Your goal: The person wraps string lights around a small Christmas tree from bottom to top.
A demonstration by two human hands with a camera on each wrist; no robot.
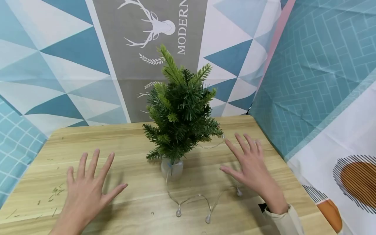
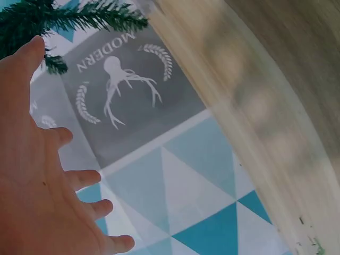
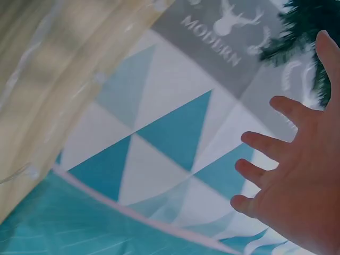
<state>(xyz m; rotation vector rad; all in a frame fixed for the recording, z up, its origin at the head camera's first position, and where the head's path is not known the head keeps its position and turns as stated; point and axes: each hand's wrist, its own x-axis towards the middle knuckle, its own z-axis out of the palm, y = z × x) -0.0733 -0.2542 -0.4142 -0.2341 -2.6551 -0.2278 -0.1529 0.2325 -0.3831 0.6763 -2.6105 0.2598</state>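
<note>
A small artificial Christmas tree (image 1: pixel 182 114) stands upright at the middle of the wooden table, on a pale, whitish base (image 1: pixel 172 169). A thin string of lights (image 1: pixel 195 196) with clear round bulbs runs from the base over the tabletop in front, and another stretch shows behind the tree at right. My left hand (image 1: pixel 88 187) is held over the table left of the tree, its fingers spread and holding nothing. On the tree's other side my right hand (image 1: pixel 251 163) also has spread fingers and holds nothing. Both wrist views show the tree's branches beyond the thumb.
Loose green needle bits (image 1: pixel 57 191) are scattered on the table's left side. A patterned cloth (image 1: pixel 158 29) with a deer head and triangles hangs behind the table (image 1: pixel 132 137). Teal and white cloth (image 1: pixel 317 71) hangs along the right edge.
</note>
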